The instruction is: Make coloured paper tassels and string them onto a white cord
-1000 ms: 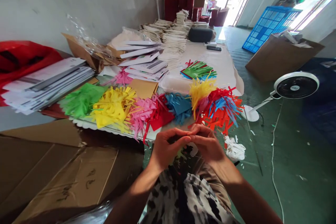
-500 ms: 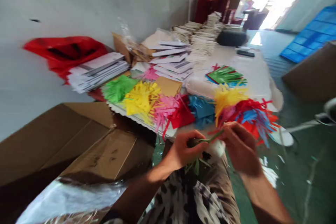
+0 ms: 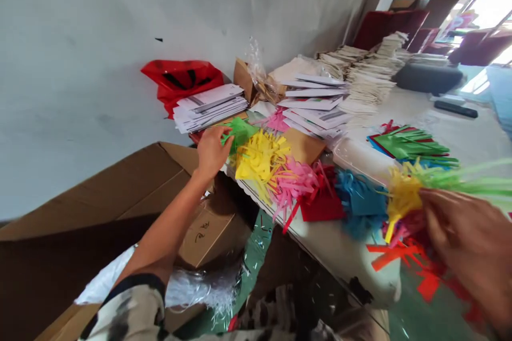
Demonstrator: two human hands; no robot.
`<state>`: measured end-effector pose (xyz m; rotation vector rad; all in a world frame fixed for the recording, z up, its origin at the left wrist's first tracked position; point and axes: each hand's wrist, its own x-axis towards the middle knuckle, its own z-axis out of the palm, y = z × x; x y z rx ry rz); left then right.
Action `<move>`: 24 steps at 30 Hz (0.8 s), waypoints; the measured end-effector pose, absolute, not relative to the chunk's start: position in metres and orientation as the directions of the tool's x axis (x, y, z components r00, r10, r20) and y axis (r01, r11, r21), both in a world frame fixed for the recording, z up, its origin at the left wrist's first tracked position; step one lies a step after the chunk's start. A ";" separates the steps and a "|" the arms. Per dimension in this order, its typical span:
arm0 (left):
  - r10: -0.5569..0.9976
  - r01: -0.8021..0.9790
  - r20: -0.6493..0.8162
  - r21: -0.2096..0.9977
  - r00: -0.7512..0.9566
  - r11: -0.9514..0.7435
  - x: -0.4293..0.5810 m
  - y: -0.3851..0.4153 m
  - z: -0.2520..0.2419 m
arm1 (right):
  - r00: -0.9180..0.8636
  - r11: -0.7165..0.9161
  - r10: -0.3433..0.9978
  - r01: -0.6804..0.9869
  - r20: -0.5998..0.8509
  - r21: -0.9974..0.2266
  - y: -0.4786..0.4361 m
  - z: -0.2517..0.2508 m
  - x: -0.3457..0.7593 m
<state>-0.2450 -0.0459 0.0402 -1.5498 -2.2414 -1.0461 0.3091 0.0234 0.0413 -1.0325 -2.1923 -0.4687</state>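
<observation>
The left hand [image 3: 212, 153] is extended over a cardboard box [image 3: 100, 197] toward the tabletop [image 3: 340, 242], its fingertips [image 3: 229, 132] touching a green fringed paper [image 3: 240, 133] at the far end of a row — whether a grip is taken cannot be told. A yellow fringed paper [image 3: 260, 165] lies beside it, followed by pink [image 3: 292, 186], red [image 3: 322, 205] and blue [image 3: 360, 197] fringed papers. The right hand [image 3: 470, 240] is found at the frame's right edge, curled and blurred, with a bunch of green and yellow paper strips [image 3: 452, 186] just above it — no hold can be confirmed. A stack of white papers [image 3: 210, 107] is lying behind the row, against a red plastic bag [image 3: 180, 80].
</observation>
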 end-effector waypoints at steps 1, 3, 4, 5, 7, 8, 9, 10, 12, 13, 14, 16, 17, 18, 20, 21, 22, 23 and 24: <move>0.736 0.900 0.540 0.373 -0.408 0.225 -0.256 -0.035 0.039 | -0.541 0.647 0.506 0.753 0.672 0.119 0.025 0.033 0.305; 0.753 0.883 0.488 0.388 -0.440 0.264 -0.270 -0.014 0.036 | -0.591 0.663 0.496 0.731 0.636 0.161 0.025 0.019 0.298; 0.757 0.858 0.454 0.436 -0.469 0.271 -0.275 -0.005 0.036 | -0.587 0.664 0.522 0.735 0.618 0.137 0.023 0.016 0.296; 0.758 0.827 0.422 0.494 -0.497 0.267 -0.279 0.004 0.037 | -0.578 0.663 0.552 0.741 0.601 0.103 0.020 0.014 0.294; 0.758 0.768 0.384 0.597 -0.527 0.232 -0.287 0.020 0.044 | -0.560 0.657 0.590 0.752 0.581 0.057 0.013 0.016 0.294; 0.756 0.744 0.380 0.636 -0.533 0.205 -0.293 0.027 0.051 | -0.549 0.648 0.597 0.760 0.585 0.051 0.009 0.019 0.295; 0.755 0.720 0.379 0.672 -0.535 0.173 -0.299 0.034 0.060 | -0.535 0.637 0.604 0.770 0.591 0.046 0.004 0.022 0.297; 0.754 0.688 0.378 0.714 -0.538 0.133 -0.305 0.040 0.071 | -0.517 0.625 0.614 0.780 0.596 0.031 0.000 0.025 0.298; 0.756 0.611 0.366 0.790 -0.542 0.056 -0.318 0.048 0.093 | -0.483 0.617 0.639 0.787 0.599 -0.023 -0.009 0.031 0.298; 0.761 0.570 0.356 0.821 -0.543 0.023 -0.323 0.050 0.104 | -0.473 0.623 0.645 0.780 0.600 -0.055 -0.013 0.034 0.297; 0.767 0.531 0.345 0.847 -0.541 -0.006 -0.327 0.051 0.113 | -0.474 0.638 0.643 0.766 0.601 -0.079 -0.017 0.037 0.295; 0.774 0.440 0.331 0.895 -0.539 -0.076 -0.333 0.050 0.129 | -0.491 0.676 0.623 0.729 0.609 -0.104 -0.025 0.043 0.288; 0.774 0.388 0.329 0.914 -0.541 -0.117 -0.334 0.048 0.135 | -0.498 0.694 0.612 0.711 0.614 -0.115 -0.029 0.045 0.283; 0.772 0.335 0.330 0.929 -0.544 -0.161 -0.335 0.046 0.141 | -0.502 0.707 0.606 0.696 0.617 -0.128 -0.032 0.048 0.279; 0.760 0.246 0.338 0.939 -0.555 -0.239 -0.334 0.042 0.149 | -0.500 0.721 0.591 0.680 0.633 -0.135 -0.038 0.052 0.271; 0.752 0.216 0.344 0.939 -0.562 -0.267 -0.334 0.041 0.152 | -0.497 0.723 0.585 0.678 0.641 -0.133 -0.040 0.054 0.268; 0.745 0.200 0.348 0.937 -0.568 -0.286 -0.333 0.040 0.155 | -0.494 0.722 0.580 0.680 0.647 -0.129 -0.042 0.054 0.265; 0.739 0.189 0.353 0.935 -0.574 -0.300 -0.332 0.040 0.158 | -0.488 0.719 0.575 0.685 0.657 -0.120 -0.044 0.053 0.263; 0.729 0.173 0.363 0.930 -0.581 -0.325 -0.331 0.041 0.161 | -0.483 0.717 0.568 0.688 0.667 -0.113 -0.045 0.052 0.262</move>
